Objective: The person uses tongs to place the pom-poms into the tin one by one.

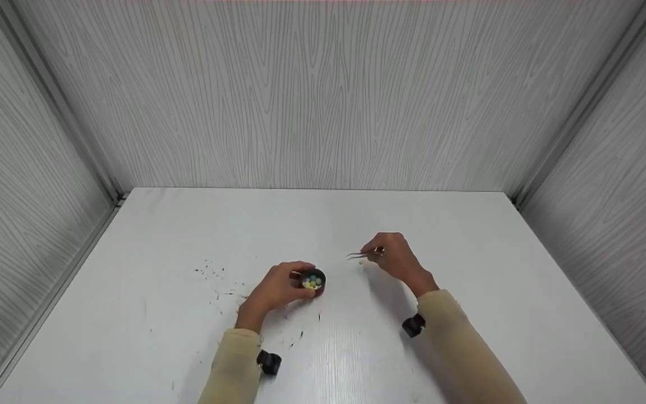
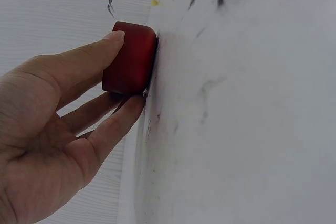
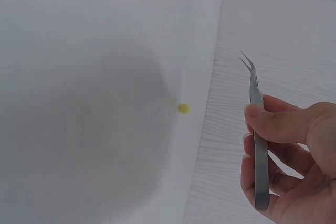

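My left hand (image 1: pixel 278 287) grips a small round red cup (image 2: pixel 131 59) between thumb and fingers, its base against the white table. In the head view the cup's dark rim surrounds several small balls (image 1: pixel 313 281), blue, green, yellow and white. My right hand (image 1: pixel 397 258) pinches steel tweezers (image 3: pixel 257 145) with bent, fine tips. The tips stand slightly apart with nothing between them, pointing toward the cup's side. A single small yellow ball (image 3: pixel 184 108) lies on the table below the right hand, apart from the tweezers.
Dark specks and scratches (image 1: pixel 211 272) mark the white table (image 1: pixel 160 224) left of and in front of the cup. Grey wood-grain panels (image 1: pixel 312 101) enclose the back and both sides. A small black device (image 1: pixel 270 363) sits at each wrist.
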`<act>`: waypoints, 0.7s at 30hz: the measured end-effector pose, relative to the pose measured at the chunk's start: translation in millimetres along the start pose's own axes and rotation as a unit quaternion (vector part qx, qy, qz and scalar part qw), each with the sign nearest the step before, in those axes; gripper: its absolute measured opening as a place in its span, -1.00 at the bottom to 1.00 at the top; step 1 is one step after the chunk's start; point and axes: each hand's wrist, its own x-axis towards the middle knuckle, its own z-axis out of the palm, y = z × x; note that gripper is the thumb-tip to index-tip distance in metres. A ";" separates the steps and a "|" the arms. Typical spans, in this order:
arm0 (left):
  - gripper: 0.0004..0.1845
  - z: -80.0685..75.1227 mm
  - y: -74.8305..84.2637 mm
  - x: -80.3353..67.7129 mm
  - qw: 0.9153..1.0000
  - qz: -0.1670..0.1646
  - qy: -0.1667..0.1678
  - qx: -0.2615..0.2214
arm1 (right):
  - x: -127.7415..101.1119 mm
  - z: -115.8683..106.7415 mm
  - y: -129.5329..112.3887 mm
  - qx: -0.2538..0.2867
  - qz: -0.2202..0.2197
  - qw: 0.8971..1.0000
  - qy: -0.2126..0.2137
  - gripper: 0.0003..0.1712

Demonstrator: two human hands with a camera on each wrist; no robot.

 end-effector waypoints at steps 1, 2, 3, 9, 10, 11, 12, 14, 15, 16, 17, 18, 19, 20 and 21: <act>-0.43 -0.2 0.1 -0.2 1.000 0.001 -0.001 0.001 | -0.4 -0.4 1.9 -0.002 0.004 1.000 0.000 -0.78; -0.43 -0.3 0.2 -0.3 1.000 0.001 -0.001 0.002 | -0.9 -0.7 3.7 -0.004 0.009 1.000 0.000 -0.78; -0.43 -0.4 0.2 -0.4 1.000 0.001 -0.002 0.004 | -1.3 -1.0 5.4 -0.004 0.013 1.000 0.000 -0.79; -0.43 -0.2 -1.3 -0.8 1.000 0.002 -0.001 0.007 | -4.2 -2.5 14.4 -0.002 0.035 0.999 -0.006 -0.80; -0.43 -0.1 -1.4 -0.8 1.000 0.000 -0.002 0.006 | -4.7 -2.9 15.8 -0.002 0.038 0.999 -0.008 -0.80; -0.43 -0.1 -1.4 -0.8 1.000 -0.002 -0.002 0.004 | -4.9 -3.3 17.3 -0.004 0.040 0.999 -0.009 -0.80; -0.43 0.0 -1.4 -0.6 1.000 -0.004 -0.002 0.003 | -5.1 -3.9 18.8 -0.006 0.042 0.999 -0.010 -0.80; -0.43 -0.3 -0.9 -0.3 1.000 -0.007 -0.001 0.001 | -5.1 -5.2 21.6 -0.010 0.043 0.999 -0.010 -0.80; -0.44 -0.4 -0.5 0.0 1.000 -0.008 0.000 0.001 | -4.8 -5.9 23.1 -0.012 0.044 0.999 -0.010 -0.80; -0.44 -0.3 -0.5 -0.2 1.000 -0.010 -0.001 -0.002 | -5.2 -6.1 24.2 -0.014 0.044 0.999 -0.009 -0.80; -0.44 -0.2 -0.4 -0.5 1.000 -0.010 0.000 -0.002 | -5.4 -6.2 25.3 -0.015 0.045 0.999 -0.009 -0.80; -0.44 -0.3 -0.1 -0.8 1.000 -0.008 0.000 -0.003 | -5.7 -6.4 26.2 -0.015 0.045 0.999 -0.008 -0.80; -0.44 -0.1 0.0 -1.2 1.000 -0.007 0.000 -0.003 | -5.9 -6.4 27.1 -0.016 0.045 0.999 -0.008 -0.80; -0.44 0.0 0.0 -1.3 1.000 -0.007 -0.001 -0.004 | -6.4 -6.6 27.5 -0.016 0.047 0.999 -0.008 -0.81; -0.44 0.4 -0.3 -1.5 1.000 -0.007 -0.001 -0.005 | -6.9 -6.4 28.4 -0.017 0.047 0.999 -0.008 -0.81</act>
